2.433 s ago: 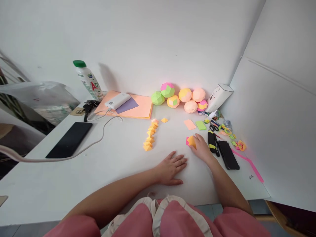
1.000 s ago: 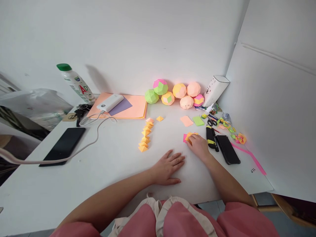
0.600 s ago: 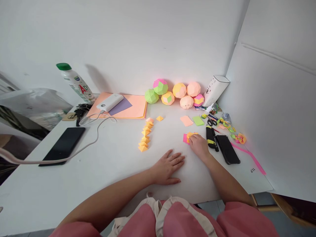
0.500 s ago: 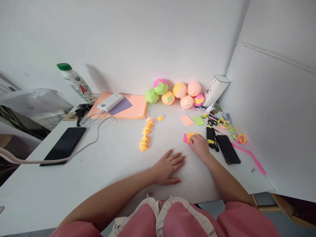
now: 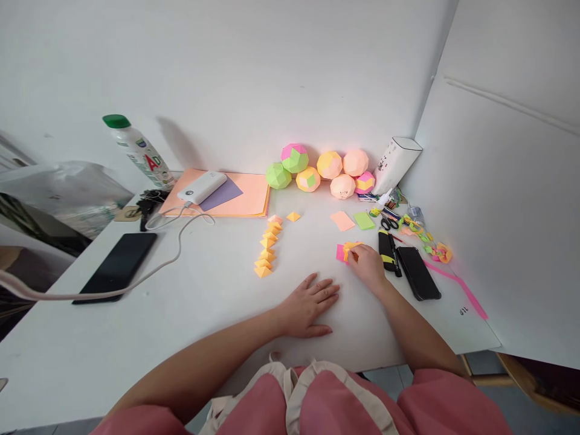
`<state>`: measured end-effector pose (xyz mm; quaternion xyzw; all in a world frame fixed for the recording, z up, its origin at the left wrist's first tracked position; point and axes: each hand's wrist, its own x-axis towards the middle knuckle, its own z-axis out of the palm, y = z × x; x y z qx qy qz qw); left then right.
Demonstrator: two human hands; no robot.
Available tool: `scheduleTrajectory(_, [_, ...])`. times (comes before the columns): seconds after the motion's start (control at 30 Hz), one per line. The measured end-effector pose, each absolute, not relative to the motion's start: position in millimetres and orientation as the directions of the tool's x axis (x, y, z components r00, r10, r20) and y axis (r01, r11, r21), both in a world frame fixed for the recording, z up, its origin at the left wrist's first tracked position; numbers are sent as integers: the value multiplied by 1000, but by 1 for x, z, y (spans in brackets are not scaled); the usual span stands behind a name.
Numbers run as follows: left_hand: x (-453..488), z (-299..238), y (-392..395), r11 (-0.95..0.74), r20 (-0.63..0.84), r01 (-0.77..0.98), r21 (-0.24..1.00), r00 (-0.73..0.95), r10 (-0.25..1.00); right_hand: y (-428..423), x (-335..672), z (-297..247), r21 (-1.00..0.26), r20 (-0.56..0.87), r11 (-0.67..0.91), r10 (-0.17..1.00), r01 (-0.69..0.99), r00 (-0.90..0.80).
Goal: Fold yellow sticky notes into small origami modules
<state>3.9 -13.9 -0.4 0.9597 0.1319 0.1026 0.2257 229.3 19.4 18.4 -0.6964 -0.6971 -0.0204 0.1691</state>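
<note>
The right hand (image 5: 369, 266) pinches an orange paper piece (image 5: 350, 249) over a pink sheet (image 5: 339, 253) on the worktop (image 5: 217, 290). The left hand (image 5: 308, 305) lies flat, open, holding nothing.

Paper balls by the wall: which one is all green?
The leftmost ball; every other one shows pink, orange or peach.

View: one head-worn camera is looking forward and down from above the person's lap (image 5: 317, 405).
Facing: it is pointing across the white bench (image 5: 217, 302) toward the wall corner (image 5: 423, 115) at the upper right of the frame.
Nearness: it is sitting close; forearms are entering from the lower edge, with the left hand (image 5: 310, 308) and right hand (image 5: 369, 267) lying just right of centre.
</note>
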Motion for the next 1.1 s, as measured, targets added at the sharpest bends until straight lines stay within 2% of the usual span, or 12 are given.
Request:
scheduleTrajectory(0.07, [4,-1,-14,-821,159,206,532,929,336,17,229,22,-331,357,68,932,941,59])
scheduleTrajectory(0.13, [3,-2,-12,-690,199,222,689,858,474,13,228,28,-523,421,135,900,842,117])
scheduleTrajectory(0.17, [3,-2,-10,-580,206,214,786,794,572,10,226,31,-644,398,151,903,750,160])
scheduleTrajectory(0.23, [1,-3,-5,-277,140,118,954,640,755,5,219,35,-879,198,122,973,460,121])
scheduleTrajectory(0.27, [0,-3,-2,-153,107,27,988,596,796,3,214,35,-943,102,80,993,323,54])
scheduleTrajectory(0.33, [-1,-2,2,37,47,-134,990,577,816,-1,203,31,-988,-3,5,999,152,-49])
scheduleTrajectory(0.43, [0,3,6,219,-66,-150,964,663,746,-4,189,23,-996,-77,-72,986,44,-148])
scheduleTrajectory(0.57, [2,7,8,325,-179,-102,940,662,727,-8,181,17,-995,-84,-65,959,79,-270])
scheduleTrajectory(0.73, [2,10,12,438,-277,-134,889,603,748,-10,187,12,-901,163,257,947,350,-275])
scheduleTrajectory(0.87, [0,10,14,479,-292,-180,859,597,747,-8,193,10,-762,319,484,859,430,-401])
scheduleTrajectory(1.0, [0,7,13,466,-271,-187,865,607,747,-5,194,11,-650,375,612,774,450,-511])
scheduleTrajectory(1.1, [1,8,11,433,-241,-176,884,623,744,-5,192,13,-642,410,625,769,443,-491])
